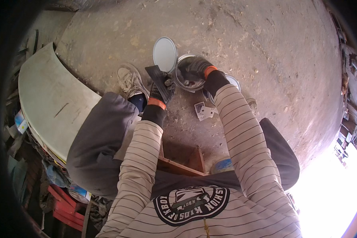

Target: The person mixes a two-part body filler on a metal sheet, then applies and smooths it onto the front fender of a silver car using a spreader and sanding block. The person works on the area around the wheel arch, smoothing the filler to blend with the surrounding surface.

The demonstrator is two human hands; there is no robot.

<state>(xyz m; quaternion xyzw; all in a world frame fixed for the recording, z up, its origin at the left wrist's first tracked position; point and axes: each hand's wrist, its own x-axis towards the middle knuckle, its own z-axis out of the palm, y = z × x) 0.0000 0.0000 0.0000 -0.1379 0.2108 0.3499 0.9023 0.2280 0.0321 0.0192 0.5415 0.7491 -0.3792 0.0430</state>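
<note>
My gloved left hand (pixel 164 89) is closed on a black flat rectangular tool (pixel 155 77), held angled beside an open metal can. My gloved right hand (pixel 196 69) reaches down into this can (pixel 186 88); its fingers are dark against the inside, and I cannot make out what they hold, if anything. A round grey lid (pixel 164 53) lies just beyond my left hand. A second can (pixel 234 81) with a pale top is partly hidden under my right wrist. A few playing cards (pixel 204 112) lie on the floor below the cans.
A large pale curved panel (pixel 55 99) lies along the left, beside clutter and a red plastic object (pixel 65 206). My shoe (pixel 129 77) is left of the cans. A wooden box (pixel 180 164) sits between my legs. More clutter lines the right edge, near bright light.
</note>
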